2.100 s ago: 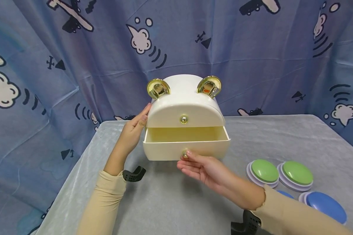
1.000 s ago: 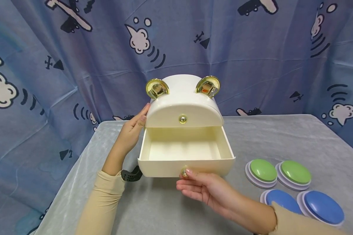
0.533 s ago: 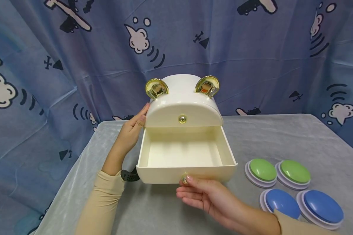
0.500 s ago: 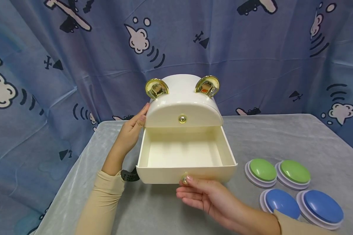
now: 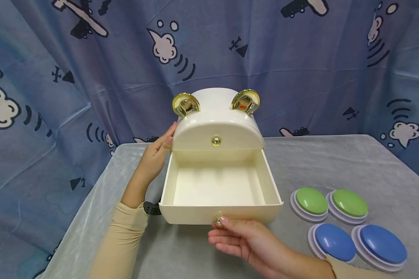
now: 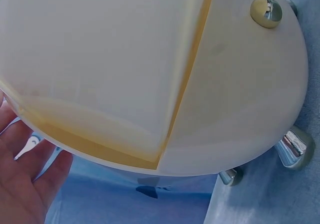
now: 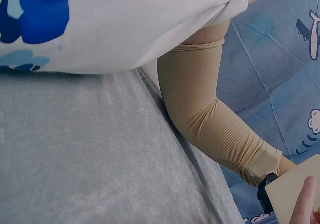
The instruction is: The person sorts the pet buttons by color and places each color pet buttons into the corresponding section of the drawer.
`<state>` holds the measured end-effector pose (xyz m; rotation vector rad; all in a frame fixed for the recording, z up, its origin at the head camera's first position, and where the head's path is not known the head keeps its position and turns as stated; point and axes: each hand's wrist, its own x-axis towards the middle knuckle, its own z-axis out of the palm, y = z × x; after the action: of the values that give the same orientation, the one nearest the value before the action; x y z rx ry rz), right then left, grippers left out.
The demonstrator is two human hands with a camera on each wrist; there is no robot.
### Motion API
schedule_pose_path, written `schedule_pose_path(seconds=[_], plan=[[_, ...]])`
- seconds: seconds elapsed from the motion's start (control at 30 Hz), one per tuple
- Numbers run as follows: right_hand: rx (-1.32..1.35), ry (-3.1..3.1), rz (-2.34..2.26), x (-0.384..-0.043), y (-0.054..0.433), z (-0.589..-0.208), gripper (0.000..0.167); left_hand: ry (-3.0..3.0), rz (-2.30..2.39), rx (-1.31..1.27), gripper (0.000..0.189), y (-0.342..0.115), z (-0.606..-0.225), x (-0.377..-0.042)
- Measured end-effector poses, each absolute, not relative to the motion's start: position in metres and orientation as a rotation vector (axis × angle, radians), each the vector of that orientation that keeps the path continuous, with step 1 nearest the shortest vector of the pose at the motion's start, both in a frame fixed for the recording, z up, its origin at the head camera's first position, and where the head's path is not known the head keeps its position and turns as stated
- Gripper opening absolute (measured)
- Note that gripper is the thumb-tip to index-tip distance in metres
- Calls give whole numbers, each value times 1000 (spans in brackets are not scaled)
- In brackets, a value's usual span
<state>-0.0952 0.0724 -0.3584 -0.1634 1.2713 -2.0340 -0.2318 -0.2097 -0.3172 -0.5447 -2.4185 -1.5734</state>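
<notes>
A white storage box (image 5: 218, 120) with a rounded top and two gold ears (image 5: 186, 105) (image 5: 246, 102) stands on the table. Its lower drawer (image 5: 188, 215) is pulled far out and shows a bare inside. My right hand (image 5: 251, 242) pinches the gold drawer knob (image 5: 218, 221) between thumb and index finger, the other fingers stretched out below. Against the box's left side rests my left hand (image 5: 151, 161), fingers straight. The left wrist view shows those fingers (image 6: 32, 156) by the box's edge. An upper gold knob (image 5: 216, 140) sits above the drawer.
On the right of the grey table cover (image 5: 300, 162) lie two green push lights (image 5: 312, 200) (image 5: 350, 203) and two blue ones (image 5: 335, 242) (image 5: 383, 244). The right forearm is close to the blue ones. Behind the table hangs a blue patterned curtain (image 5: 209, 46).
My right hand has drawn the drawer toward me by its knob, from partly out to far out. The left hand has stayed at the box's side.
</notes>
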Motion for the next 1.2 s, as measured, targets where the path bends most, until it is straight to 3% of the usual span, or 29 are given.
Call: schedule_pose_path(seconds=[0.3,0.53,0.87,1.03,1.2], plan=[[-174,1258,-2040,-94,72,-361,26,-2423,-1566,-541,48,-210,-316,-232],[-242,1381,-1939,-93,77,-357,38,-2416,-1574,-533,48,-210,-316,-232],[-640,1654,-2064,-89,159,-309,42,-2412,-1579,-533,48,-209,-316,-231],[-491,2234,-2219,-98,186,-297,46,-2392,-1588,-534,47,-208,-317,-232],[-279,2320,-2319,-112,194,-296,50,-2383,-1591,-532,47,-209,-319,-233]])
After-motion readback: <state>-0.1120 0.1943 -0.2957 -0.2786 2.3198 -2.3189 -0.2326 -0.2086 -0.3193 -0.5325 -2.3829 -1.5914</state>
